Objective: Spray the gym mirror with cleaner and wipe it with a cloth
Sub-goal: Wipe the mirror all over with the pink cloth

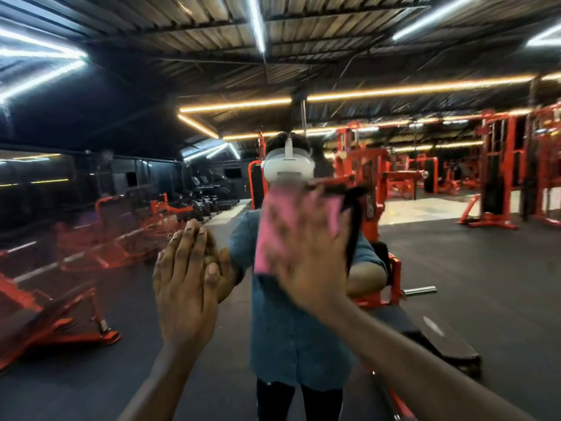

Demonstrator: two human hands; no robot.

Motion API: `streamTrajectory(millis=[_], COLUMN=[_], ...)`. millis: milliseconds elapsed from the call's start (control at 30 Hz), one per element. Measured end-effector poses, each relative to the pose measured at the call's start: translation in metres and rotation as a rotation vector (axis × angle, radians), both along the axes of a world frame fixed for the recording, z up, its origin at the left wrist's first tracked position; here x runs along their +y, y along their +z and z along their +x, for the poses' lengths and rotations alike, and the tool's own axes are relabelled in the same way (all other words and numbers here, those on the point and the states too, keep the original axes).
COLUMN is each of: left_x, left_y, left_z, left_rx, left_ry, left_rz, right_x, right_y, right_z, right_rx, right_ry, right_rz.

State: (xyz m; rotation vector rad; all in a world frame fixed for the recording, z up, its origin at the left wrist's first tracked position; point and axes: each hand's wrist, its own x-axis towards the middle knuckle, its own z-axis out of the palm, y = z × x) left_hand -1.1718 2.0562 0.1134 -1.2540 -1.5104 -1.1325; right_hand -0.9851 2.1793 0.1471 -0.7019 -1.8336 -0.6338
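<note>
Pink cloth point(291, 226) flat on mirror point(455, 268), near frame centre, long axis running 12 to 6 o'clock, blurred. My right hand point(312, 262) presses it, fingers straight and spread, released, not clenched. My left hand point(185, 287) at 9 o'clock of cloth, flat on glass, fingers straight together, holding nothing. Reflection: blue shirt point(291, 338), white headset point(287, 168), red gym machines point(498, 165).

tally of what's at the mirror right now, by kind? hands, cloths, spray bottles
Hands: 2, left hand flat on the mirror, right hand pressing the cloth
Cloths: 1, pink cloth, blurred
Spray bottles: 0 in view
Total: 3
</note>
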Motion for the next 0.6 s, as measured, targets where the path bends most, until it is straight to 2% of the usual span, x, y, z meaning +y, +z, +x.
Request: streamTrajectory(millis=[67, 100, 167, 233, 367, 433, 467, 500, 533, 600], left_x=[-0.005, -0.007, -0.013, -0.018, -0.025, -0.030, -0.031, -0.033, -0.035, -0.038], left_y=[-0.001, -0.002, -0.003, -0.004, -0.001, 0.000, 0.001, 0.002, 0.002, -0.001], left_z=[-0.006, -0.010, -0.019, -0.029, -0.038, -0.041, -0.043, -0.046, -0.050, -0.056], left_rx=[0.028, 0.038, 0.029, 0.009, 0.012, -0.007, -0.018, -0.032, -0.043, -0.047], left_ry=[-0.043, -0.059, -0.060, -0.039, -0.058, -0.053, -0.048, -0.044, -0.040, -0.041], left_rz=[-0.012, -0.016, -0.016, -0.013, -0.019, -0.006, 0.004, 0.010, 0.007, -0.011], right_x=[-0.009, -0.007, 0.000, 0.003, 0.005, -0.005, -0.012, -0.020, -0.030, -0.042], right_y=[-0.057, -0.071, -0.059, -0.017, 0.070, 0.073, 0.063, 0.045, 0.022, -0.031], right_z=[-0.015, -0.015, -0.010, -0.006, 0.004, -0.012, -0.024, -0.039, -0.051, -0.064], right_rx=[-0.422, -0.555, -0.648, -0.528, 0.099, 0.327, 0.373, 0.344, 0.224, -0.176], right_ry=[0.090, 0.087, 0.076, 0.055, -0.075, -0.133, -0.159, -0.156, -0.113, 0.015], right_rz=[0.138, 0.214, 0.295, 0.277, 0.030, -0.073, -0.098, -0.093, -0.059, 0.055])
